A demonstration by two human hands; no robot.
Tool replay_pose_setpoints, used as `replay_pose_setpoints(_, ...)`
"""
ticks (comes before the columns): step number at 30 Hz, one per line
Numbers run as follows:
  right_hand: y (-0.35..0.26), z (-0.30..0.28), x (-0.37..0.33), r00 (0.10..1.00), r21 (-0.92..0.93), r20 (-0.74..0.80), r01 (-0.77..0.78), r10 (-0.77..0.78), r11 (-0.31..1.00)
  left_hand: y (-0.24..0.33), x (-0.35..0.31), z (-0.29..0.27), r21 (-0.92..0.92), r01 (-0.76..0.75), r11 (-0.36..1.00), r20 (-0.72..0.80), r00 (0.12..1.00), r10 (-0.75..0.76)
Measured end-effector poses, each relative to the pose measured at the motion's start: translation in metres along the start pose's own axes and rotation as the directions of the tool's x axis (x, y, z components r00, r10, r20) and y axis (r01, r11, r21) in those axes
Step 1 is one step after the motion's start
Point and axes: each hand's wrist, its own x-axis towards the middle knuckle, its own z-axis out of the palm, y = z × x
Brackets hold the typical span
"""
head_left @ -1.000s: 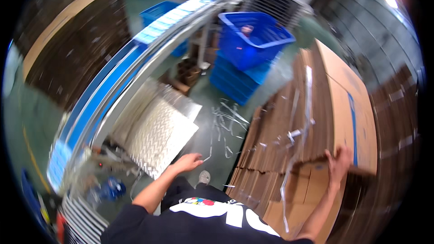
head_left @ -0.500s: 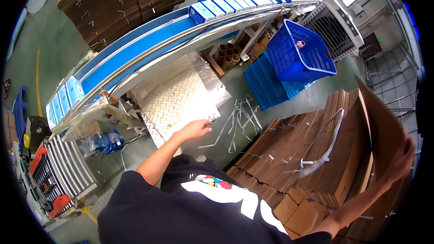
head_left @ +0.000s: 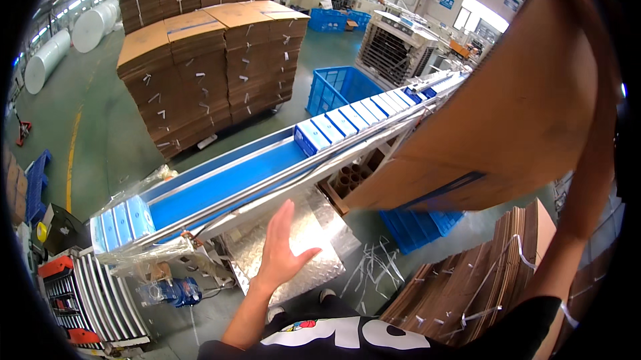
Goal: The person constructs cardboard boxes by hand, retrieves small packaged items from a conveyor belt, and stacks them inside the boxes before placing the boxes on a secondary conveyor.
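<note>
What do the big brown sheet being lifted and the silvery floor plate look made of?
Large flat brown sheet: apparently corrugated cardboard, matte, creased like a folded carton. Silvery floor plate: likely embossed metal tread plate, shiny with a raised pattern.

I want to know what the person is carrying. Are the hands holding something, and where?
The right arm lifts a big flat cardboard sheet by its far right edge; the right hand itself is hidden. The left hand is open and empty.

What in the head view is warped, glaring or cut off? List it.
Head view: fisheye bends the blue conveyor belt and leaves a black rim; windows at top right blow out white; the metal tread plate shows glare beside the open left hand; the raised flat cardboard box looms large, and the right hand at its edge is cropped from view.
</note>
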Motion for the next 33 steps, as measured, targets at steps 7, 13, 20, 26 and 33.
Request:
replay_pose_setpoints(7, 0.091, 0.126, -0.153, 0.702, 0.396, -0.261, -0.548, 0.663, 0.737, 0.035, 0.018, -0.048, 0.219, 0.349, 0.911, -0.489, 0.847, -0.207)
replay_pose_setpoints(13, 0.116, 0.281, -0.375, 0.421, 0.776, 0.132, -0.607, 0.897, 0.171, 0.029, 0.051, -0.032, 0.61, 0.128, 0.782, -0.168, 0.985, -0.03)
replay_pose_setpoints(20, 0.05, 0.361, -0.345, 0.864, 0.041, 0.03, -0.503, 0.503, 0.863, 0.016, 0.044, -0.003, 0.696, 0.202, 0.689, -0.122, 0.979, -0.164)
replay_pose_setpoints(26, -0.013, 0.383, -0.336, 0.903, 0.182, 0.133, -0.428, 0.409, 0.886, 0.005, 0.059, -0.02, 0.621, 0.582, 0.525, 0.006, 0.667, -0.745)
replay_pose_setpoints(33, -0.016, 0.355, -0.375, 0.939, 0.36, 0.131, -0.345, 0.32, 0.867, -0.048, 0.111, -0.042, 0.685, 0.514, 0.517, 0.019, 0.696, -0.718)
